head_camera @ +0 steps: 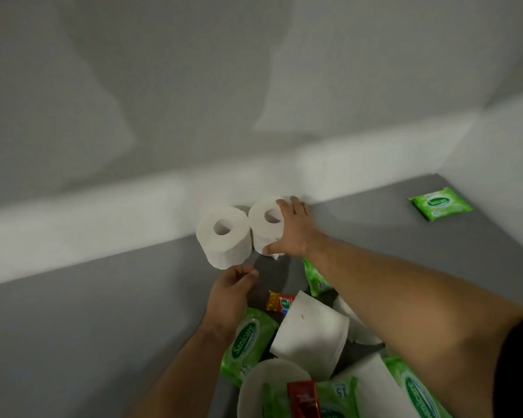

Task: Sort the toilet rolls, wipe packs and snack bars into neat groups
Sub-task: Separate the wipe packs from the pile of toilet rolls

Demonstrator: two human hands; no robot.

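gripping the right roll [264, 223] with the right hand [295, 233], curling the fingers [295, 203] over its far top rim and pressing the thumb against its near side low down. standing that roll upright with the hollow core facing up, touching the left roll [224, 236] on one side and sitting close against the white skirting [103, 224] behind. holding the left hand [228, 294] just below the left roll, loosely curling its fingers and clasping nothing; not showing plainly whether the fingertips are touching the paper.

crossing the right forearm over a heap near the bottom edge: a sideways roll [311, 336], a sanicare wipe pack [248, 339] lying just beside the left wrist, a red and yellow snack bar [280, 303] sitting between that pack and the sideways roll, a second wipe pack [314, 277] peeking out from under the right forearm, and a dark red snack bar [304, 399] resting on more rolls and packs at the very bottom.

showing a lone wipe pack [440, 203] flat on the grey floor [73, 327], well apart to the right, near the corner of the walls. offering a wide stretch of floor along the skirting to the left of the two rolls, and another running from the right roll towards the lone wipe pack. crowding only the near side, with the heap lying under both forearms.
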